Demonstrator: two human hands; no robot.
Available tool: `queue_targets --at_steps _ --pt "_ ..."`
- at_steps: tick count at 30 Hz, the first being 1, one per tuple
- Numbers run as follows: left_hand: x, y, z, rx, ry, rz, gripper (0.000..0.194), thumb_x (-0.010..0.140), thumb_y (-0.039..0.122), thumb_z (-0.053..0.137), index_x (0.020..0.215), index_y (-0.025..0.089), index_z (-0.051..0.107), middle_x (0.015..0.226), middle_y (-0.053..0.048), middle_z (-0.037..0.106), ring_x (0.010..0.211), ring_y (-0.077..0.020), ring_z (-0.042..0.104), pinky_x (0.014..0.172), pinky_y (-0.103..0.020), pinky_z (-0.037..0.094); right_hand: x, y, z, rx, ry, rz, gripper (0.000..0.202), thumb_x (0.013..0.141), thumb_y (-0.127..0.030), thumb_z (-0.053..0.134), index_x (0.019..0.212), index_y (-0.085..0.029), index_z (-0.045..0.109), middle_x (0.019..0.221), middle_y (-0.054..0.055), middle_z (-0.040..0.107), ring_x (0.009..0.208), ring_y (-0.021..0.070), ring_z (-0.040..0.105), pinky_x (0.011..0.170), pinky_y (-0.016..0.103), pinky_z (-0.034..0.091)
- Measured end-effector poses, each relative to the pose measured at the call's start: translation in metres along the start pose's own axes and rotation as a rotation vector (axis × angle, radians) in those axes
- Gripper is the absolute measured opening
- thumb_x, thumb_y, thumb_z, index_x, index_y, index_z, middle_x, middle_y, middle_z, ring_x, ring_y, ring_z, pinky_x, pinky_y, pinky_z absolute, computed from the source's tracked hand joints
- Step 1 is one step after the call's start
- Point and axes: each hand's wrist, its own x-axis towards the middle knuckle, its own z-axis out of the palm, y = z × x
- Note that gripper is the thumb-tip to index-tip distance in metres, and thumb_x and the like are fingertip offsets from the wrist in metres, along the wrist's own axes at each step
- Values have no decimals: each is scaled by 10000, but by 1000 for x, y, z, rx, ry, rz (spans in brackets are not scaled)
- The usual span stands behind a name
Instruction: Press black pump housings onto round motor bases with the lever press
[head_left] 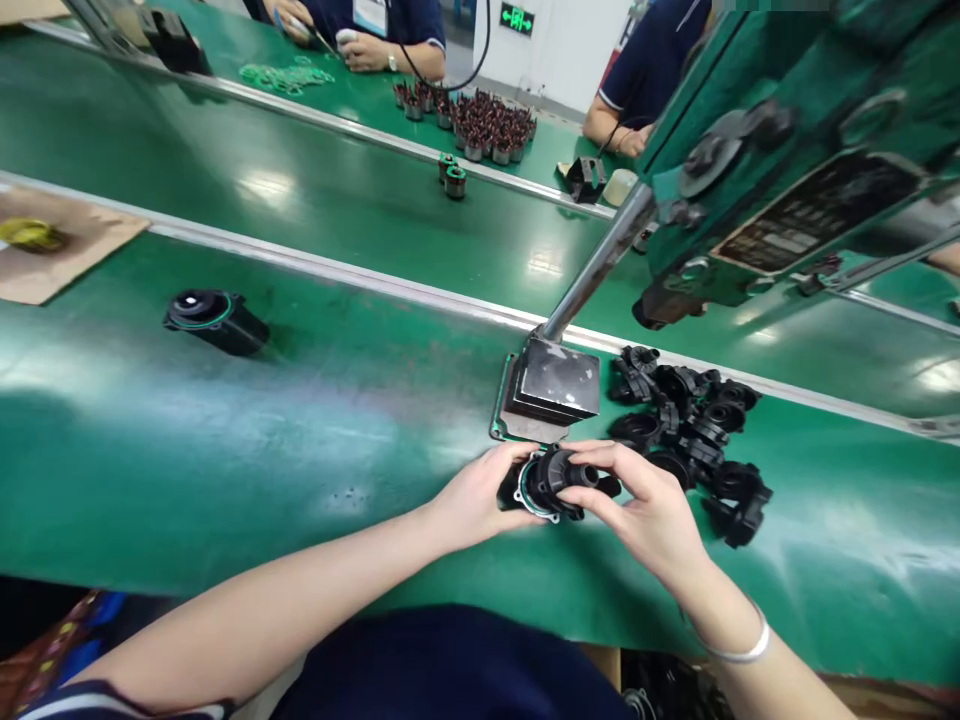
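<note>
Looking down through the head view, we see a black housing (508,490) held off the green bench (360,400), with a black cap (557,472) at its mouth; clock positions are read about this pair. Our left hand (478,500) is closed around the housing from 9 o'clock. Our right hand (651,508), at 3 o'clock, grips the cap between thumb and fingers, near its protruding spout (584,476).

Progress, as we judge it: the cap is brought up to the housing, and a pale flange (553,517) shows at the joint. Whether the two sit fully flush we cannot tell, nor can we make out any fasteners. A second housing (225,322), at 10 o'clock, has a green ring at its rim and carries no spouted cap like ours. Loose black caps (705,425) lie heaped at 2 o'clock, apart from any housing.

Just beyond the pair, near 12 o'clock, we note a metal block (559,378) on a plate, with the green machine head (780,130) raised toward 1 o'clock; the pair is not on the block. Farther off at 12 o'clock stand clustered copper-topped parts (491,128), between two co-workers
</note>
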Motion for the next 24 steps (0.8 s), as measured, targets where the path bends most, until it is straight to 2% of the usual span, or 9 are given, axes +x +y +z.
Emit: queue_targets --at_steps 2,6,10,18,24 --pt "0 0 -2 18 -9 3 698 685 415 823 1257 228 469 1240 -98 612 1138 -282 606 978 -430 506 1 -2 5 -59 -17 -58 267 743 -340 693 931 -162 629 1025 -3 664 979 17 650 891 95 549" --pt "0 -5 -3 0 -33 64 703 719 421 796 1294 227 441 1257 -107 605 1150 -280 595 981 -431 497 1 -3 12 -152 -39 -123 271 763 -363 669 919 -145 631 1035 25 661 990 44 651 874 127 567" --pt "1 -8 -3 -19 -54 98 713 740 444 774 1320 232 418 1272 -114 590 1172 -285 578 995 -449 480 -1 -3 13 -210 -58 -141 262 773 -352 661 926 -143 626 1059 31 653 1014 46 643 873 128 572" --pt "2 -3 -5 -32 -71 83 679 759 357 773 1324 235 417 1272 -105 591 1175 -274 581 992 -422 486 -8 -6 14 -286 -69 -181 297 774 -292 673 1014 -140 587 1146 42 621 1079 59 618 948 167 553" --pt "2 -6 -4 -21 -58 112 689 758 357 773 1329 224 412 1265 -109 594 1162 -271 586 987 -420 489 -8 -5 14 -280 -88 -186 305 771 -295 677 1011 -136 575 1138 32 620 1096 43 608 964 143 536"
